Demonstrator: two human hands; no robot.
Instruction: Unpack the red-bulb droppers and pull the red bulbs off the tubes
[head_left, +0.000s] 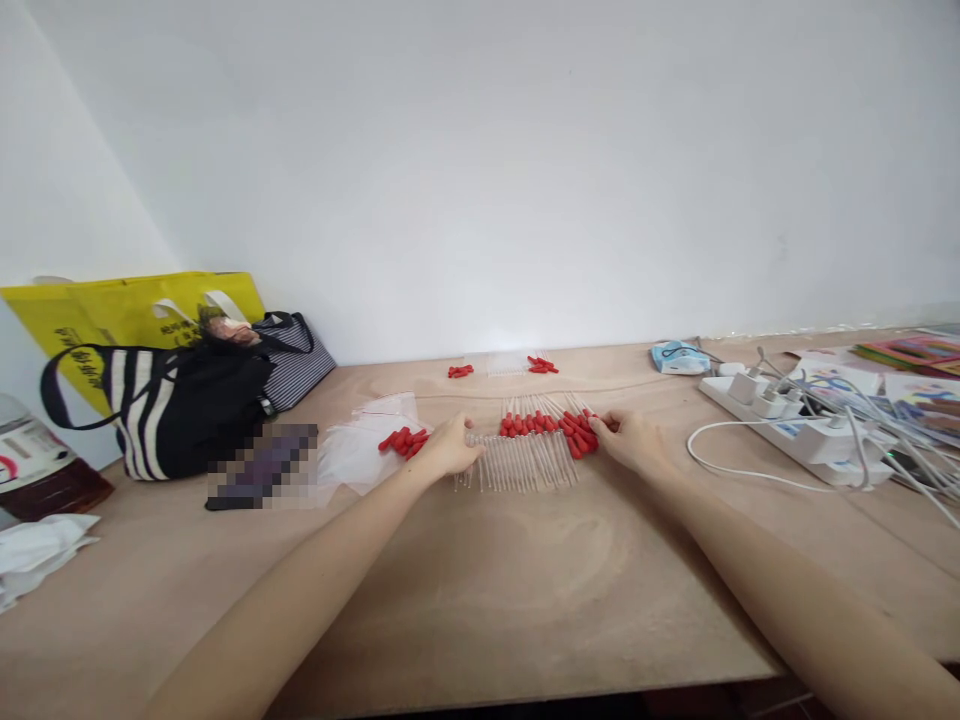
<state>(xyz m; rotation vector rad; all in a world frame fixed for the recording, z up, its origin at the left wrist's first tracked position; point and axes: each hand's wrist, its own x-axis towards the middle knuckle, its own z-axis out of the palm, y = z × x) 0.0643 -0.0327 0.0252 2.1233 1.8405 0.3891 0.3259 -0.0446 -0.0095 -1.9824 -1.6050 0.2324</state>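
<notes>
A row of clear glass dropper tubes point(525, 463) lies side by side on the wooden table in front of me. Behind it is a row of glass droppers with red rubber bulbs point(529, 424), their thin tubes pointing toward the wall. My left hand point(452, 448) is at the left end of the clear tubes, thumb and fingers closed around a tube end that is mostly hidden. At the right end of the red row, my right hand point(628, 438) pinches a dropper by its red bulb. Loose red bulbs point(403, 441) lie left of my left hand on clear plastic bags point(364, 445).
Further back are more red bulbs point(460, 371) and droppers point(541, 365). To the right stand a power strip point(799, 430) with white cables and a blue face mask point(679, 357). A black bag point(195, 400), yellow bag point(97, 310) and bottle point(41, 455) are at left.
</notes>
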